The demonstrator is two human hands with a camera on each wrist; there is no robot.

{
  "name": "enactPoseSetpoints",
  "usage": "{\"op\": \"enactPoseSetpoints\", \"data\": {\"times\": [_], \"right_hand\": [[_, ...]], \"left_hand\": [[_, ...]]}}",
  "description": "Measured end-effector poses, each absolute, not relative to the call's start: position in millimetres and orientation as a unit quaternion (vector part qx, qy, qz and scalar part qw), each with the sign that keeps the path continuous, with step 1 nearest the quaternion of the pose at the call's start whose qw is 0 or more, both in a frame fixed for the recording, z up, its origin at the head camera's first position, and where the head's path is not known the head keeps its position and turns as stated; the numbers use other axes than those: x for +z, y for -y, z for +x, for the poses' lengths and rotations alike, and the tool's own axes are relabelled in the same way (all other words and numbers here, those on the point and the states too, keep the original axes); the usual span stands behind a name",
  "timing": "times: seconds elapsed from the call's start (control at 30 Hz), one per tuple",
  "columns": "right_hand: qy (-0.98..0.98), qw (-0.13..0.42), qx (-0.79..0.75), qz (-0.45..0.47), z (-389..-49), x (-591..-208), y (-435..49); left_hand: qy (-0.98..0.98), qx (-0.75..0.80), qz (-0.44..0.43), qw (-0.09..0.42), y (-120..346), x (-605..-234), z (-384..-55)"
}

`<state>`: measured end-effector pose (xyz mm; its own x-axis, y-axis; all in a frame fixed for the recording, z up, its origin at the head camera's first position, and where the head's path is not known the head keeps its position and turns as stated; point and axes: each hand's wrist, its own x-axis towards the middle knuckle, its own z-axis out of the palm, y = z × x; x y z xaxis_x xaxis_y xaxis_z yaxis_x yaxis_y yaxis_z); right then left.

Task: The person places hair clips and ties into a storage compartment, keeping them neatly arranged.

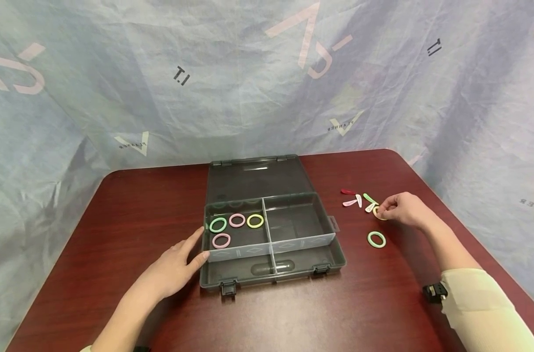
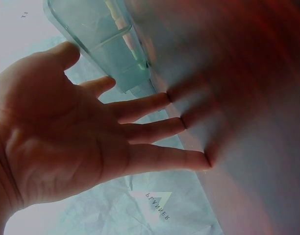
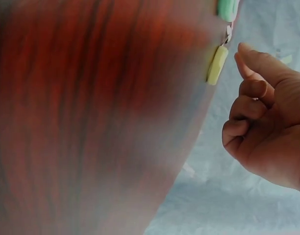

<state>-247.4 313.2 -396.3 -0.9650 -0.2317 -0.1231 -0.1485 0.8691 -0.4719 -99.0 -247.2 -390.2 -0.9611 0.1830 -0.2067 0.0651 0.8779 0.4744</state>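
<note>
Sleeve: a cream knitted sleeve (image 1: 480,296) covers the right forearm, closest to me, with a small black device (image 1: 435,292) at its cuff.
Left hand: the bare left hand (image 1: 172,266) lies at the box's left end, fingers spread and fairly straight, thumb at the near corner.
Box: a smoky-grey translucent plastic box (image 1: 253,278) sits on the glossy red-brown wooden table (image 1: 293,318), a pale divider (image 1: 267,222) parting the left compartments from the right.
Loose ring: a mint-green round ring (image 1: 369,239) lies flat on the table, right of the box and nearer than the right hand.
Rings inside: the rear left compartment holds four, lying apart: a green ring (image 1: 211,226), two pink rings (image 1: 237,226) (image 1: 221,247) and a lemon ring (image 1: 255,227).
Right hand: the bare right hand (image 1: 400,208) is at the pale-yellow round ring (image 1: 374,212) on the table; thumb and forefinger come together, the others curl in. The tips hide part of that ring, so I can't tell whether they pinch it.
Clips: slim red (image 1: 348,191), pink, green (image 1: 370,198) and whitish hair clips lie clustered just beyond.
Lid: the dark translucent lid (image 1: 258,178) lies open behind the compartments.
Backdrop: a creased grey-blue printed curtain (image 1: 231,112) hangs past the table's far edge.
</note>
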Motion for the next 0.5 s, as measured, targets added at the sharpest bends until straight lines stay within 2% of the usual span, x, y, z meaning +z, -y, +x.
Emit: {"op": "enactPoseSetpoints", "data": {"times": [0.3,0.5], "right_hand": [[-0.971,0.068,-0.209,-0.096,-249.4,-401.2,-319.5],[-0.969,0.082,-0.206,-0.106,-245.3,-403.7,-318.2]], "left_hand": [[-0.962,0.24,0.064,0.114,246.5,-388.9,-98.9],[-0.96,0.245,0.066,0.115,245.5,-389.7,-97.4]]}}
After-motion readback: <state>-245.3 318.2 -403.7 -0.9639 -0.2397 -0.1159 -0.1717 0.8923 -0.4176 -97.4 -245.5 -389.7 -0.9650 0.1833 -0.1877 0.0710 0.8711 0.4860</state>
